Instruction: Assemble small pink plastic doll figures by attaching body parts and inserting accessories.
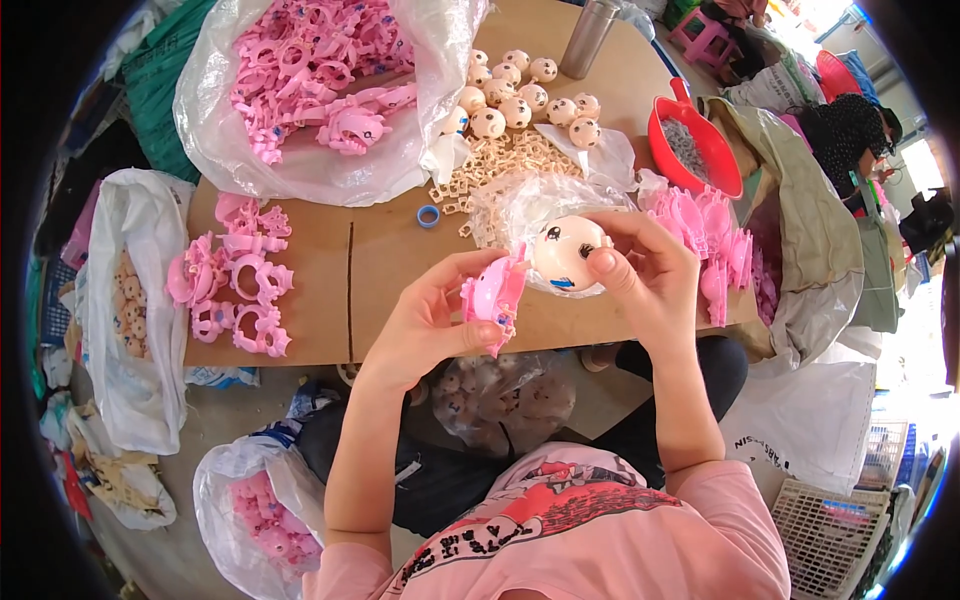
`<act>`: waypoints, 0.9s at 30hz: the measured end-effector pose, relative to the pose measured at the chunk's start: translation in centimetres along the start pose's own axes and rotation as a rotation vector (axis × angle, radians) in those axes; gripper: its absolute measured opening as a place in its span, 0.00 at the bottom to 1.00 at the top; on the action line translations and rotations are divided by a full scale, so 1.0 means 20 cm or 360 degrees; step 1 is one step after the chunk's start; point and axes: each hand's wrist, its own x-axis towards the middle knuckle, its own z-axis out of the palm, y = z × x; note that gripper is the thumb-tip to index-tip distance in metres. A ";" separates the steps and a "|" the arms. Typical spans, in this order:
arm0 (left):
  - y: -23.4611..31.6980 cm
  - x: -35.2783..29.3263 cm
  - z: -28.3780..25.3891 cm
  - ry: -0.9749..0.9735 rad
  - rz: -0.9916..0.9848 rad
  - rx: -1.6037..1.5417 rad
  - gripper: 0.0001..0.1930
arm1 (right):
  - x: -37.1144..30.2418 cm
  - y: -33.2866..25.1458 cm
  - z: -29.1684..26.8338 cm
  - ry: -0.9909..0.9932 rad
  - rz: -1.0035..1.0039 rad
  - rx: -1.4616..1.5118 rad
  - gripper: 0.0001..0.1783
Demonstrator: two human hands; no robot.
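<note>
A pink molded plastic part [488, 296] with a frilled edge is pinched between the thumb and fingers of my left hand [425, 315]. Close to its right side, my right hand [650, 270] grips a round cream doll head [560, 248] printed with dark eyes and a blue mark. The two pieces are very near each other, and I cannot tell whether they touch. Just behind the doll head lies a crumpled clear plastic bag [520, 205]. Small cream plastic links [500, 165] are heaped beyond it, with several more doll heads [488, 122] behind them.
A large clear bag [205, 110] of pink parts stands on the brown table [385, 235]. Loose pink frames [262, 280] lie left, pink pieces [700, 230] right. A red dustpan [735, 180] holds grey bits; a steel flask [590, 40] and blue ring [428, 216] stand nearby.
</note>
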 end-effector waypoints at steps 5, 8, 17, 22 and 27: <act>0.01 0.00 0.01 0.0041 -0.0027 0.0146 0.38 | 0.00 0.01 0.01 0.0029 0.0013 -0.0046 0.19; -0.01 0.00 0.00 0.0023 0.0031 0.0294 0.35 | 0.00 0.03 0.02 0.0083 0.0001 -0.0049 0.19; -0.03 -0.01 -0.04 0.0027 0.0192 0.0274 0.34 | -0.01 0.00 -0.03 0.0096 0.0015 0.0085 0.20; -0.01 -0.03 -0.05 -0.0061 0.0077 -0.0547 0.32 | 0.00 -0.12 -0.03 0.0130 0.0361 0.0616 0.31; -0.01 -0.03 -0.07 -0.0121 0.0057 -0.0685 0.32 | 0.02 -0.10 -0.02 0.0001 0.0459 0.0876 0.31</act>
